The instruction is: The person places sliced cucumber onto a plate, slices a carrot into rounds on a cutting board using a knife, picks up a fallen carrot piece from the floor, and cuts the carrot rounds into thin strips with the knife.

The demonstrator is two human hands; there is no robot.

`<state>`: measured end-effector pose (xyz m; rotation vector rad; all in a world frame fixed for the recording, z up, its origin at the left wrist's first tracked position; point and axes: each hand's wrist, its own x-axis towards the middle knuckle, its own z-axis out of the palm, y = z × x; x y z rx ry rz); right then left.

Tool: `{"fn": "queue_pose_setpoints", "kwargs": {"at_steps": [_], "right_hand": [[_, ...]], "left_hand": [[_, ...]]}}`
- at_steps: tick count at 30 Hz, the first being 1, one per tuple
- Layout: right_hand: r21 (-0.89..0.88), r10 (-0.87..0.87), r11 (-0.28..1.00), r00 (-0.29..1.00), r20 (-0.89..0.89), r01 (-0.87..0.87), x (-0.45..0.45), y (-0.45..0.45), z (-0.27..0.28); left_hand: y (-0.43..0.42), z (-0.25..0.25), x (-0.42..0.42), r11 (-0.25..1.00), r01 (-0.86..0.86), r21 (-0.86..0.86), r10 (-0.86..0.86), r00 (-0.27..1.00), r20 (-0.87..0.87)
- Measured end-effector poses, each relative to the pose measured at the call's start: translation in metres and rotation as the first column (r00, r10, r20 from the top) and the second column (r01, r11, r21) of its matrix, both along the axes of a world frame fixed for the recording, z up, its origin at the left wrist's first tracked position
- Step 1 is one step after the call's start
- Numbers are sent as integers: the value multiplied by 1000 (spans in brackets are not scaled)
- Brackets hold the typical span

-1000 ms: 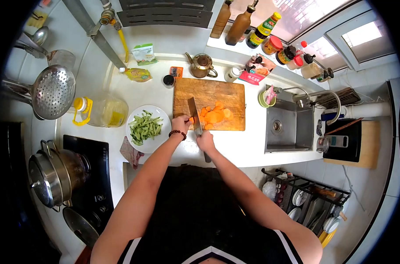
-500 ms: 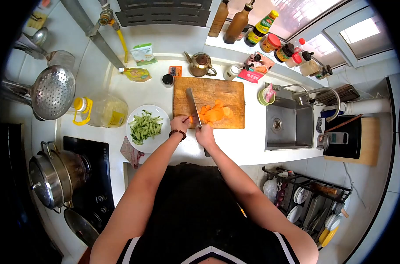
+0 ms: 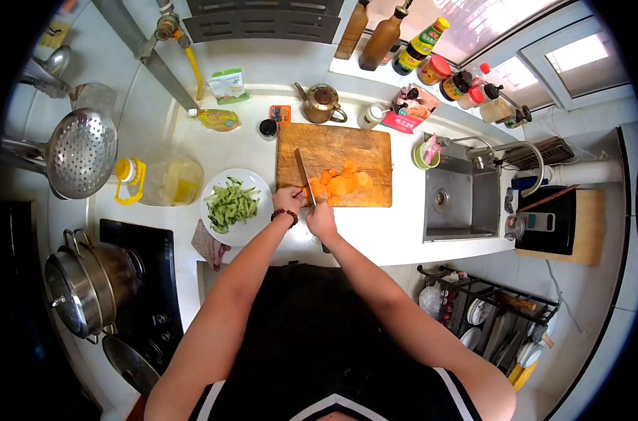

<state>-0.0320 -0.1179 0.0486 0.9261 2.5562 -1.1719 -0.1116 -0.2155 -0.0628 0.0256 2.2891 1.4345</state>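
My right hand (image 3: 322, 222) is wrapped round the handle of a cleaver (image 3: 303, 172), whose blade points away from me over the wooden cutting board (image 3: 361, 147). Close to the blade's left side, my left hand (image 3: 289, 200), with a beaded bracelet at the wrist, pinches a small piece of carrot at the board's front left corner. Orange carrot slices (image 3: 343, 183) lie in a pile right of the blade. Left of the board stands a white plate (image 3: 247, 236) bearing green vegetable strips (image 3: 230, 204).
A teapot (image 3: 322, 104) and a small dark jar (image 3: 268, 128) stand behind the board. An oil jug (image 3: 168, 181) is at the left, near the stove (image 3: 154, 281) and steel pot (image 3: 77, 291). The sink (image 3: 466, 203) is to the right.
The cleaver and my right hand have shifted slightly left, toward my left hand. The carrot pile now reaches further left, beside the blade.
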Motion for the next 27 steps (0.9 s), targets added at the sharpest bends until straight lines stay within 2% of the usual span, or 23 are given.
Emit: {"fn": "queue_pose_setpoints", "kwargs": {"at_steps": [3,5,9,11,14,15,18,19,20,22,24,26,27], "right_hand": [[8,-14,1000,999,-46,14,3,-2,-9],[-19,50,999,995,85,-48,-3,5,-8],[-42,50,998,998,42,-48,4,9,-5],[-35,12,999,995,103,-9,15,8,-8],[3,2,1000,999,37,-3,35,7,-10],[-7,34,999,998,46,-34,32,8,-7],[-3,13,1000,999,35,-13,10,10,4],[-20,0,1000,990,-144,-3,2,12,-7],[-23,-3,1000,990,-144,-1,-2,18,-17],[-71,-6,997,999,-31,3,-13,25,-16],[-85,-4,996,998,-66,-2,-2,39,-8],[-23,-21,1000,940,-341,14,18,50,-2],[-116,-78,992,956,-282,47,28,60,0]], "left_hand": [[1,38,3,999,4,-37,-4,1000,-5],[1,44,5,996,45,-74,-48,998,-41],[8,54,2,988,81,-130,-93,991,-91],[5,59,3,978,105,-183,-134,979,-152],[4,57,3,985,103,-141,-121,984,-127],[3,57,3,982,136,-128,-158,970,-184],[-4,62,-2,972,202,-122,-221,961,-166],[-5,62,-1,968,236,-84,-244,964,-109],[-4,61,2,967,238,-86,-246,963,-109],[-2,63,0,952,217,-217,-254,954,-158],[-3,64,-7,956,194,-219,-234,957,-171],[-6,61,-9,966,130,-221,-173,968,-183],[-8,61,-10,962,172,-211,-210,963,-170]]}}
